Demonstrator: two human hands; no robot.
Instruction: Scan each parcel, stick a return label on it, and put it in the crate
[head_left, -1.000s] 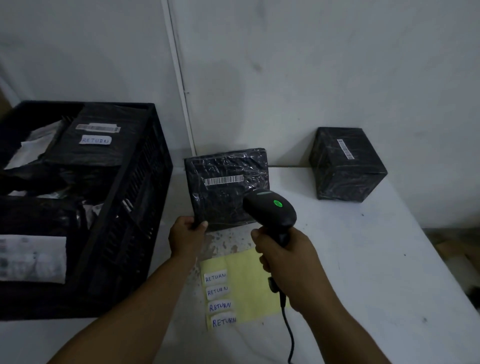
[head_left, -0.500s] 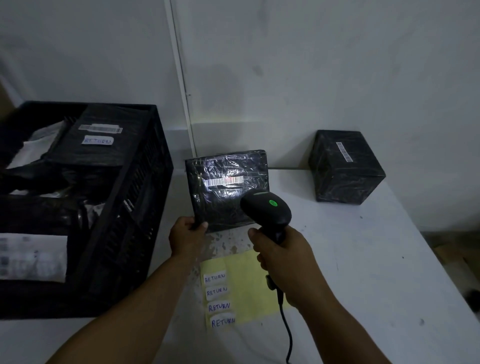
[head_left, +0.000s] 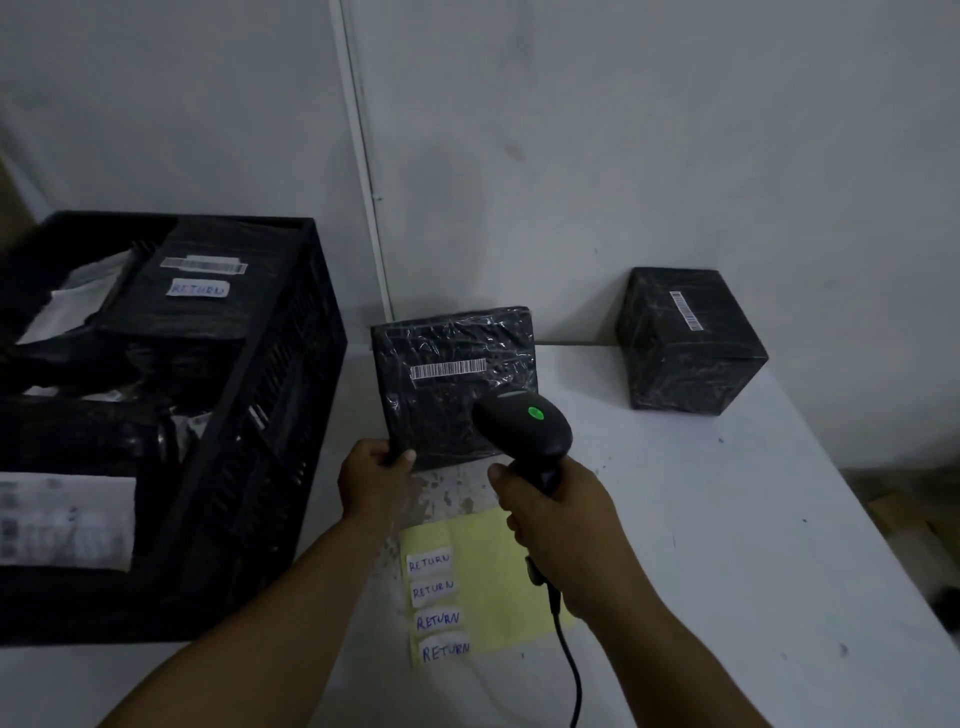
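The left hand (head_left: 375, 475) pinches the lower left corner of the flat black parcel (head_left: 454, 379), thumb on its front, holding it upright over the bench (head_left: 727, 545), just right of the crate (head_left: 270, 415). The right hand (head_left: 558, 519) has its fingers (head_left: 519, 525) curled tight round the scanner (head_left: 522, 428) handle, the head aimed at the parcel's barcode (head_left: 448, 370). Below the parcel lies the yellow sheet (head_left: 488, 582) of return labels (head_left: 429, 562). A second parcel (head_left: 685, 343) sits well right of it.
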